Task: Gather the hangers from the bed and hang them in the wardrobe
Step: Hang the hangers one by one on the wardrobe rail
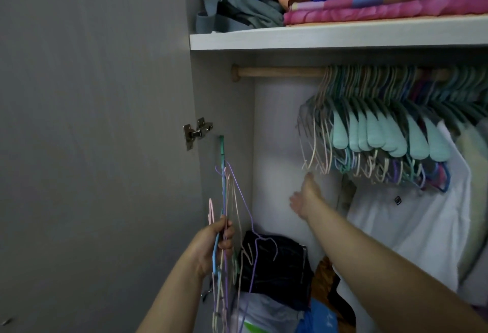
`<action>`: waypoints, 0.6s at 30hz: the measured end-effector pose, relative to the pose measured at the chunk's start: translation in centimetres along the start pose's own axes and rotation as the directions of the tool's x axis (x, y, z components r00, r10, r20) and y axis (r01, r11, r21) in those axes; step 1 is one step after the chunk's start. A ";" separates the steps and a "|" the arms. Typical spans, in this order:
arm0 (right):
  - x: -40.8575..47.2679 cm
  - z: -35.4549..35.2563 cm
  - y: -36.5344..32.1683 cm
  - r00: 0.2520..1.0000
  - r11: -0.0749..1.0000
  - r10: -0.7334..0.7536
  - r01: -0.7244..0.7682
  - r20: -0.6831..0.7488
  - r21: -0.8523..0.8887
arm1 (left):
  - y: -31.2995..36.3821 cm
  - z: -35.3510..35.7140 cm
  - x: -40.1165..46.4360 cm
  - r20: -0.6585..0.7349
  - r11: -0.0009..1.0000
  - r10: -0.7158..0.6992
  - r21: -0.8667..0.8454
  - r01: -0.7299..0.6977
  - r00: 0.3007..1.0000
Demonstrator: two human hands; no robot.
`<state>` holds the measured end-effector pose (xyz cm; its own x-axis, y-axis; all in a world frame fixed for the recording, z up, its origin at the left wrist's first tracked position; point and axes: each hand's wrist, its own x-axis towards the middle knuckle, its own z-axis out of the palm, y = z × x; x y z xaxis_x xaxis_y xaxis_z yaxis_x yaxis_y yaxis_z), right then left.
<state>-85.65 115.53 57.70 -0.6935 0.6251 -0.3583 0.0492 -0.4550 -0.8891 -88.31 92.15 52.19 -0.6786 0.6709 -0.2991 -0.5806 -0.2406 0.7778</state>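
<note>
The wardrobe (224, 95) stands open, its wooden rail (280, 72) packed with hangers (383, 132) at upper right. Lower centre, the left hand (215, 243) grips a bundle of thin hangers (232, 200). The right hand (306, 198) reaches toward the hung ones, fingers relaxed, holding nothing.

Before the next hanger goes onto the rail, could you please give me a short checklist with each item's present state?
1. Bundle of hangers gripped securely in the left hand: ok.
2. Right hand free to take a hanger: ok, it is open and holds nothing.
3. Bare stretch on the wooden rail to the left of the hung hangers: ok.
4. Loose hangers separated, not tangled: cannot tell, the wires overlap.
5. Wardrobe door out of the way: ok.
</note>
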 end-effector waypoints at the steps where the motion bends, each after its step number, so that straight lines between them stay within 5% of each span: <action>1: -0.2 0.3 2.3 0.999 0.994 0.031 -0.028 0.023 -0.105 | -0.5 0.0 -0.1 0.010 1.000 -0.023 0.003 0.023 1.000; 4: -1.2 2.3 6.4 0.989 0.861 -0.012 0.084 0.145 -0.501 | -2.1 0.3 -0.1 0.059 0.990 -0.119 0.081 0.114 0.991; 7: -2.1 3.7 6.4 0.962 0.742 -0.072 0.228 0.263 -0.630 | -3.6 0.7 -0.3 0.083 0.968 -0.177 0.193 0.158 0.981; 11: -1.3 3.2 6.4 0.960 0.524 -0.172 0.279 0.222 -0.804 | -5.0 0.5 -0.3 -0.009 0.971 -0.182 0.157 0.181 0.983; 18: -2.6 2.2 4.5 0.896 0.722 -0.314 0.440 0.313 -0.535 | -6.2 -0.7 0.8 -0.181 0.966 -0.255 -0.091 0.242 0.950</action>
<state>-85.21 110.48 55.22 -0.8623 0.5042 0.0471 0.1149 0.2855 -0.9515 -85.57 93.64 46.78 -0.5779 0.5716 -0.5824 -0.7660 -0.1338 0.6288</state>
